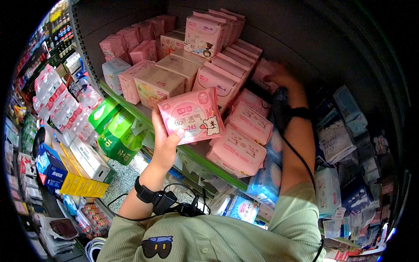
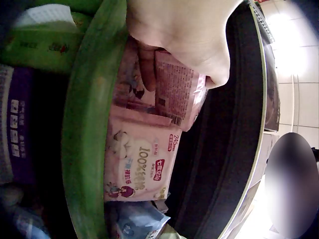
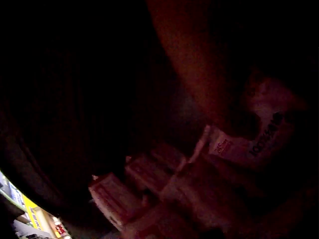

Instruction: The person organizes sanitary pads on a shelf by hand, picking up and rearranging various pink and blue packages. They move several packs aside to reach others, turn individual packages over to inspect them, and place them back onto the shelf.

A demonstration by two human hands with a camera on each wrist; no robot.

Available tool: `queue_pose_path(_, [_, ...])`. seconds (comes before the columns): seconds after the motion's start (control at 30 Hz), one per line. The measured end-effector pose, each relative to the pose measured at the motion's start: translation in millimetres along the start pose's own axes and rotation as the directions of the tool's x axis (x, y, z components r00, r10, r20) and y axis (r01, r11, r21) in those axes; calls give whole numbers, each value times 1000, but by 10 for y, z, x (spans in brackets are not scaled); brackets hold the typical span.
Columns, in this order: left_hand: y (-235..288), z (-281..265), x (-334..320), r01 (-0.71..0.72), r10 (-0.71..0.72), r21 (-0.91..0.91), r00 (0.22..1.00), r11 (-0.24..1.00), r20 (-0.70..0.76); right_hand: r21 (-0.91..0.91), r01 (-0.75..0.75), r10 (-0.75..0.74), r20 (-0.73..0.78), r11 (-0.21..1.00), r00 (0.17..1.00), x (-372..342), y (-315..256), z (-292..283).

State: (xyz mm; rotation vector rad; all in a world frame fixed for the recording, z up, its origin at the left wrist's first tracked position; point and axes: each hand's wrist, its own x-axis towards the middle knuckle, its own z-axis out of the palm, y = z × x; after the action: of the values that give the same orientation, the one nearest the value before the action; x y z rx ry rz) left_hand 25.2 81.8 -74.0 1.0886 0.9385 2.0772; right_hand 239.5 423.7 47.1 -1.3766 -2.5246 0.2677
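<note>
Left hand [image 1: 165, 146] pinches one pink packet [image 1: 192, 115] just above the green shelf edge [image 2: 87, 139], thumb across the lower front and fingers behind, a hold that seems meant to support it while leaving most of the print clear to read; right hand [image 1: 286, 78] reaches well behind the green shelf edge to one rear packet [image 1: 264, 74], where the corner is so dim and blurred that I cannot tell whether its fingers pinch or merely touch. Just behind the green shelf edge, three soft packs [image 1: 235, 150] lie in a row running back, probably laid overlapping to fit the depth. Beside them, also behind the edge, stands a file of pink-and-white packs [image 1: 216, 83], at least four counted, likely lined up so that each backs the next; one taller pack [image 1: 203, 37] tops the goods farther back from the edge, with at least two more behind it. Near the edge's other end sit at least two cream boxes [image 1: 159, 83] and one pale blue packet [image 1: 115, 74], seemingly grouped by kind
</note>
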Motion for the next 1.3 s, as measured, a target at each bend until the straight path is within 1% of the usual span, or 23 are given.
queue_pose_path(0.03, [-8, -2, -1, -7, 7, 3, 1000, 1000, -1, -40, -17, 16, -14, 999, 1000, 38, 88, 75])
queue_pose_path(0.07, [-16, -3, -4, -13, 13, 5, 1000, 1000, -4, -31, -4, 3, -13, 1000, 1000, 82, 184, 113])
queue_pose_path(0.13, [-12, 9, -10, -9, 9, -6, 1000, 1000, -7, -15, 26, -27, -12, 1000, 1000, 78, 191, 120])
queue_pose_path(0.23, [9, 27, -13, 4, -4, -23, 1000, 1000, -13, -122, -33, 25, -66, 992, 997, -3, 54, 89])
queue_pose_path(0.3, [43, 45, -15, 21, -21, -48, 1000, 999, -7, -58, -33, 29, -74, 998, 997, 49, 129, 149])
queue_pose_path(0.37, [91, 66, -20, 41, -41, -85, 999, 996, 6, 9, -12, 13, -80, 1000, 997, 174, 363, 233])
queue_pose_path(0.43, [65, 50, -7, 12, -12, -71, 1000, 997, 5, 81, 30, -23, -86, 996, 996, 216, 467, 251])
queue_pose_path(0.47, [52, 27, -10, -1, 2, -64, 1000, 998, 5, 49, -45, 49, -89, 998, 995, 254, 504, 246])
queue_pose_path(0.5, [41, -3, -24, 2, -2, -71, 1000, 997, 1, 15, -119, 120, -95, 993, 988, 120, 185, 60])
queue_pose_path(0.57, [33, -56, -44, 3, -4, -91, 1000, 996, -7, -33, -174, 166, -166, 984, 972, -83, -160, -258])
queue_pose_path(0.6, [73, -83, -58, 4, -4, -78, 1000, 997, -6, -47, -157, 143, -228, 986, 963, -148, -247, -376])
queue_pose_path(0.67, [213, -131, -95, 7, -7, -52, 1000, 999, -4, -92, -75, 51, -235, 993, 971, -190, -380, -675])
queue_pose_path(0.73, [364, -175, -90, -5, 4, -49, 1000, 999, -16, -134, 55, -71, -120, 989, 990, -173, -401, -1022])
queue_pose_path(0.8, [467, -286, -114, 2, -2, -57, 1000, 998, -14, -213, 118, -162, -206, 970, 965, -137, -498, -1191])
queue_pose_path(0.87, [532, -387, -130, 16, -17, -72, 1000, 997, -16, -193, 149, -191, -220, 970, 957, -191, -596, -1275])
queue_pose_path(0.93, [608, -486, -127, 36, -35, -87, 999, 996, 11, -68, 143, -153, -170, 987, 974, -341, -878, -1206])
queue_pose_path(0.97, [626, -526, -117, 35, -33, -107, 999, 994, 24, -131, 190, -191, 0, 973, 982, -393, -964, -1122])
queue_pose_path(1.0, [652, -561, -111, 44, -40, -117, 999, 992, 32, -180, 245, -214, 174, 953, 961, -432, -1045, -1019])
queue_pose_path(1.03, [686, -592, -103, 50, -46, -127, 998, 991, 38, -215, 309, -224, 346, 926, 911, -462, -1114, -917])
queue_pose_path(1.1, [743, -662, -68, 63, -57, -150, 997, 987, 45, -62, 122, -78, 477, 991, 876, -708, -1169, -580])
queue_pose_path(1.2, [792, -794, -4, 74, -61, -173, 995, 982, 75, -89, 37, 8, 462, 995, 887, -990, -1132, -237])
queue_pose_path(1.27, [817, -883, 31, 88, -76, -185, 995, 979, 71, -38, -31, 45, 430, 999, 902, -1053, -1073, -119])
queue_pose_path(1.3, [826, -919, 51, 90, -78, -192, 995, 977, 70, -41, -15, 31, 417, 999, 908, -1052, -1033, -94])
